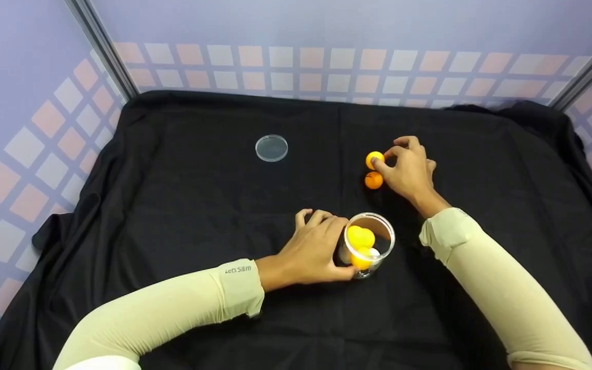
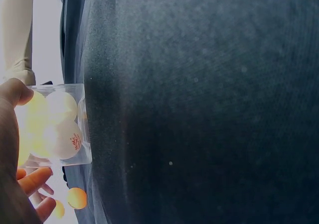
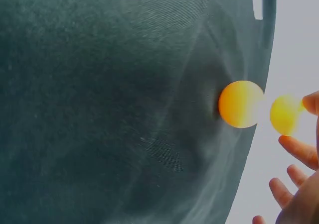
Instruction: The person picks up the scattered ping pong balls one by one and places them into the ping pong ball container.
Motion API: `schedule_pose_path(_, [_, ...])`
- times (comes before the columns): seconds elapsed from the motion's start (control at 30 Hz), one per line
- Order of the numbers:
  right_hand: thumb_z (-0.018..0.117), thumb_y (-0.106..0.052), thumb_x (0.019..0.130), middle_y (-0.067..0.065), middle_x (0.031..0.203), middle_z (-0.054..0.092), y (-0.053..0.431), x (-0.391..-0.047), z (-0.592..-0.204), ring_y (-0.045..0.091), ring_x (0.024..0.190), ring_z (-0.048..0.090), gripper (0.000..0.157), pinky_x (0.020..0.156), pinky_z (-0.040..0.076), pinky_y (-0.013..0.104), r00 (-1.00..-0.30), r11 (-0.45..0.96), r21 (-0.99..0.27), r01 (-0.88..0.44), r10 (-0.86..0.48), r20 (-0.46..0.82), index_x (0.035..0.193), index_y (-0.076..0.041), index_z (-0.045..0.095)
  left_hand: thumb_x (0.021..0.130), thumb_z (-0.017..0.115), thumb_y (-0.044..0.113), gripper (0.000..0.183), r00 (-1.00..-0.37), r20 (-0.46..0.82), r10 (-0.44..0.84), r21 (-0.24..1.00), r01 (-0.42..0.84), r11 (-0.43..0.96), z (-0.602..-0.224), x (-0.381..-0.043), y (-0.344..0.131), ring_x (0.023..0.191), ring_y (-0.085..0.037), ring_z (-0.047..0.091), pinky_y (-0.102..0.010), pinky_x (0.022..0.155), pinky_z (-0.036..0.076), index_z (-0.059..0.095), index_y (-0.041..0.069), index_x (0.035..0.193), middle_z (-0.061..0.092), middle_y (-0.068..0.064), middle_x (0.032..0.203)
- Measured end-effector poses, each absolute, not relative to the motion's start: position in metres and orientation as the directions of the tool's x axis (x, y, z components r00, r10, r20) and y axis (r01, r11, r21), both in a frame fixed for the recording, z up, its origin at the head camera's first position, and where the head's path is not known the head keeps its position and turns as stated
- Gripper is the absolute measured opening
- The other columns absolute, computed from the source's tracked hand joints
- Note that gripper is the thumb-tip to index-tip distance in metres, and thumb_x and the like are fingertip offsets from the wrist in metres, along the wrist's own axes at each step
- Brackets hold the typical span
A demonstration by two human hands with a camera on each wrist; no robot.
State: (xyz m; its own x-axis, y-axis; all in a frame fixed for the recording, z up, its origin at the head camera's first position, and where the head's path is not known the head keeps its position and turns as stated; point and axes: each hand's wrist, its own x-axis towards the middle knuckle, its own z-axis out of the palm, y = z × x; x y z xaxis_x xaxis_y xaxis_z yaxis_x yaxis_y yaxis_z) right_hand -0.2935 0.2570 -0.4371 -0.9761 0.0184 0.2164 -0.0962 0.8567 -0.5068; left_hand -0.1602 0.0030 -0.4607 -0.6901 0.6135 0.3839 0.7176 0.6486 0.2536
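Observation:
My left hand [image 1: 314, 252] grips the side of a clear round jar [image 1: 392, 240], thumb near me and fingers on the far side. Inside lie several table tennis balls, yellow [image 1: 361, 237] and white [image 2: 64, 138]; one white ball carries red print. The jar's mouth is uncovered. Beyond it, my right hand [image 1: 410, 170] pinches a yellow-orange table tennis ball [image 3: 285, 115] between thumb and index finger, raised off the cloth in the right wrist view. An orange table tennis ball [image 1: 373, 180] rests on the cloth just nearer me.
A clear round lid [image 1: 272, 148] lies flat on the cloth, back and left of the jar. Black cloth [image 1: 214, 180] with folds covers the table. Tiled-pattern panels [image 1: 311, 56] stand behind and at both sides.

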Motion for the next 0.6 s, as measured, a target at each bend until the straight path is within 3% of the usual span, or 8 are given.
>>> schedule_pose_path(0.4, [0.074, -0.047, 0.087, 0.009, 0.140, 0.053, 0.254, -0.255, -0.418, 0.032, 0.124, 0.052, 0.042, 0.095, 0.031, 0.062, -0.933, 0.825, -0.502, -0.261, -0.083, 0.350, 0.098, -0.006, 0.076, 0.072, 0.074, 0.064, 0.074, -0.691, 0.381, 0.615, 0.273, 0.719, 0.639, -0.461, -0.161, 0.001, 0.115, -0.019, 0.055, -0.059, 0.103, 0.032, 0.058, 0.017, 0.128, 0.068, 0.004, 0.118])
schedule_pose_path(0.6, [0.078, -0.039, 0.085, 0.008, 0.137, 0.056, 0.254, -0.229, -0.401, 0.033, 0.121, 0.053, 0.034, 0.093, 0.032, 0.061, -0.871, 0.797, -0.466, -0.385, -0.147, 0.468, 0.094, -0.006, 0.076, 0.072, 0.074, 0.063, 0.072, -0.690, 0.379, 0.616, 0.276, 0.720, 0.637, -0.461, -0.161, 0.003, 0.115, -0.019, 0.055, -0.059, 0.103, 0.032, 0.058, 0.017, 0.126, 0.067, 0.005, 0.117])
